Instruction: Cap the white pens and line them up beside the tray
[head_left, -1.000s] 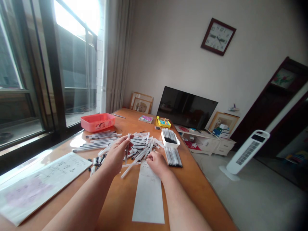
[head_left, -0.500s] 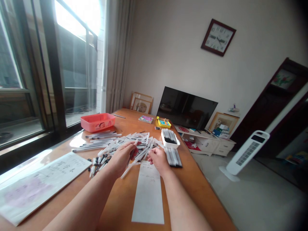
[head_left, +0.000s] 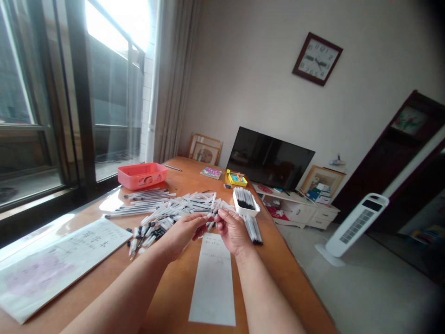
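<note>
My left hand (head_left: 184,231) and my right hand (head_left: 232,228) meet fingertip to fingertip over the top of a long paper strip (head_left: 212,287). Both are closed in a pinch on a slim clear pen (head_left: 210,216), mostly hidden by the fingers. Just behind them spreads a loose pile of clear pen barrels (head_left: 187,202). Black and white pen caps (head_left: 148,233) lie heaped left of my left hand. Beyond my right hand stands a white box (head_left: 251,211) of black-tipped pens. More pens (head_left: 256,232) lie side by side in front of it, partly behind that hand.
A red plastic basket (head_left: 142,177) stands at the left back, with a row of pens (head_left: 139,204) before it. A writing book (head_left: 59,269) lies at left. Farther back are a booklet (head_left: 210,172) and a yellow box (head_left: 237,178). The table edge (head_left: 295,264) runs along the right.
My hands have come together; the right thumb and fingers now meet the left fingertips at the pen. The left hand has moved slightly right. The view has shifted a little.
</note>
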Demonstrator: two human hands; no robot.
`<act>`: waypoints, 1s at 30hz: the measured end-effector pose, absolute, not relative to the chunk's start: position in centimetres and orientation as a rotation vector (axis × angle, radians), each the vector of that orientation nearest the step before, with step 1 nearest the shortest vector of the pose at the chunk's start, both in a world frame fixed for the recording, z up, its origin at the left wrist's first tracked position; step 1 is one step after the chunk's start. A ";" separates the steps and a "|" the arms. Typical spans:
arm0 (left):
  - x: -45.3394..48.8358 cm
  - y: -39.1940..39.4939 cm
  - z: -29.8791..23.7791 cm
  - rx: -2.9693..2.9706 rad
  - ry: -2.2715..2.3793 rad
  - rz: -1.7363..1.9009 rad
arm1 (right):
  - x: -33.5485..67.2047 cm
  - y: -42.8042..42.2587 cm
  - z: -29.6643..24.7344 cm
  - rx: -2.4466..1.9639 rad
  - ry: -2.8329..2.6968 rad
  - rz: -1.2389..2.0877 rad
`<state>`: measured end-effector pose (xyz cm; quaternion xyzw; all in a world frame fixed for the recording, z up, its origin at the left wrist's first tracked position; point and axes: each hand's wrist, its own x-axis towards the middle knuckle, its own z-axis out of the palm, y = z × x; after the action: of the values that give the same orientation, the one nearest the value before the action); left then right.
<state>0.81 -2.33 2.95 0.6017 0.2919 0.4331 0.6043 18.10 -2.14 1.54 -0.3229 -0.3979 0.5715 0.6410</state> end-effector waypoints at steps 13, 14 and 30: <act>0.8 -2.6 3.5 1.407 0.685 0.941 | 17.7 -2.4 1.9 -0.766 -0.931 1.296; 0.8 -2.6 3.6 1.408 0.683 0.939 | 17.7 -2.4 1.9 -0.765 -0.936 1.296; 0.6 -2.3 3.2 1.450 0.697 0.901 | 17.7 -2.6 1.9 -0.819 -1.013 1.264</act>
<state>0.63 -2.31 3.23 0.6266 0.3011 0.3895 0.6042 17.70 -2.61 1.95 -0.3556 -0.4398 0.5487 0.6157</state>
